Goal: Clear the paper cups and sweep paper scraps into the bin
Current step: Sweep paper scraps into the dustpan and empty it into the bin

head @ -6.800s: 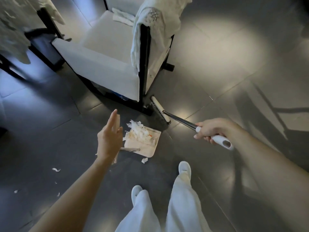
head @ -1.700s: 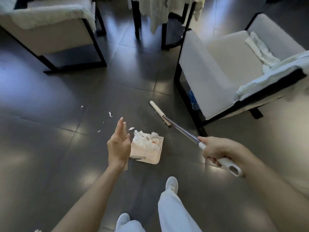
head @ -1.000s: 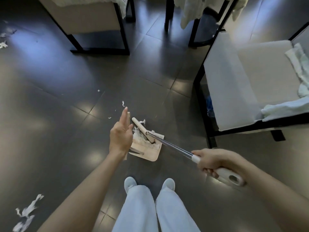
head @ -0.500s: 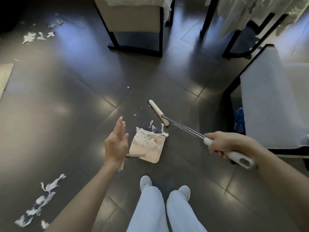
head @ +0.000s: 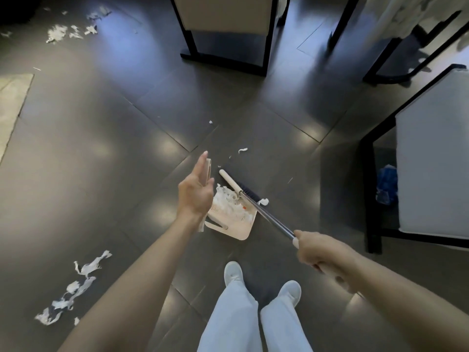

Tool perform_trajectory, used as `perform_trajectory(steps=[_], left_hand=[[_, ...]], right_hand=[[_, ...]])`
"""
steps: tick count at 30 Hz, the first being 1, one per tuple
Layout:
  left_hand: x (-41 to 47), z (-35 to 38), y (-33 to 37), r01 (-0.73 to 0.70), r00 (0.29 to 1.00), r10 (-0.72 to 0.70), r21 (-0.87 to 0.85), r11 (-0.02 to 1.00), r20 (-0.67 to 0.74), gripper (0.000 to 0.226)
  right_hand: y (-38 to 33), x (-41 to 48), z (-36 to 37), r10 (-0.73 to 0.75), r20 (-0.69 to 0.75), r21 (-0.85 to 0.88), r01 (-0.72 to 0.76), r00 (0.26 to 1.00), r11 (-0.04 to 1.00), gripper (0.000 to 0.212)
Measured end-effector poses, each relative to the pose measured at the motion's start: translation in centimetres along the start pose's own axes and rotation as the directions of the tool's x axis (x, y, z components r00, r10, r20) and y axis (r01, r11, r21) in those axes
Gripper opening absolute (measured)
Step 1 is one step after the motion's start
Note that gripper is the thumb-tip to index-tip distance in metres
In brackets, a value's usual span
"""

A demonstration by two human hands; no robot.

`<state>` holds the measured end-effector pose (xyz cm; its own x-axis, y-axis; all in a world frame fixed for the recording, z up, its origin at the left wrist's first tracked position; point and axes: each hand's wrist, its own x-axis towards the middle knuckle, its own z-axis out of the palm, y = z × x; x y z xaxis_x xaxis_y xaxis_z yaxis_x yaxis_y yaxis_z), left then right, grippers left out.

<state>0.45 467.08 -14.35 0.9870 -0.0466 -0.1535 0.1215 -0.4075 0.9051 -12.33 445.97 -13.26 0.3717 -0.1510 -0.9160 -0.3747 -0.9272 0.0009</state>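
Note:
A beige dustpan (head: 238,229) lies on the dark tiled floor ahead of my feet, with a heap of white paper scraps (head: 228,204) inside. My left hand (head: 195,194) holds its upright handle, thumb wrapped round, fingers stretched along it. My right hand (head: 319,250) grips the broom's white grip. The metal shaft (head: 271,219) crosses the pan, and the beige broom head (head: 229,180) sits at the pan's mouth. One scrap (head: 264,201) lies by the bristles and another (head: 243,150) just beyond. No cups or bin show.
A trail of torn paper (head: 76,288) lies on the floor at lower left, more scraps (head: 68,31) at far upper left. A black-framed chair (head: 223,21) stands ahead, another (head: 431,161) at right with a blue thing (head: 387,184) under it. A pale mat (head: 10,102) is at left.
The broom head has been drawn back from beyond the pan to its mouth. My view has turned left, so the right chair has slid toward the edge.

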Motion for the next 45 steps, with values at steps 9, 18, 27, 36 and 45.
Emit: perform_trajectory(steps=[9,18,27,36,45], left_hand=[[-1.5,-1.7,-1.9,-0.019,0.992,0.022,-0.023,1.0,0.121,0.08],[-0.7,-1.2,-2.5,-0.049,0.982,0.051,-0.019,0.999,0.181,0.074],[1.7,-0.5,-2.0,-0.073,0.976,0.085,-0.063,0.995,0.202,0.07],[6.6,-6.8,1.8,-0.176,0.984,0.176,-0.099,0.979,-0.004,0.061],[18.1,-15.8,7.2,-0.288,0.938,0.249,-0.142,0.947,-0.242,0.066]], right_hand=[[1.6,-4.7,-1.0,0.036,-0.024,0.096,-0.033,0.999,0.995,0.069],[2.7,-4.5,0.0,0.136,-0.054,-0.008,-0.136,0.989,0.991,0.059],[-3.9,-1.7,0.5,0.048,0.029,-0.088,-0.046,0.998,0.995,0.062],[-9.7,-4.3,-7.8,-0.115,-0.06,-0.065,0.111,0.992,0.992,0.067],[-17.3,-3.8,-23.8,-0.258,-0.252,-0.006,0.265,0.933,0.964,0.064]])
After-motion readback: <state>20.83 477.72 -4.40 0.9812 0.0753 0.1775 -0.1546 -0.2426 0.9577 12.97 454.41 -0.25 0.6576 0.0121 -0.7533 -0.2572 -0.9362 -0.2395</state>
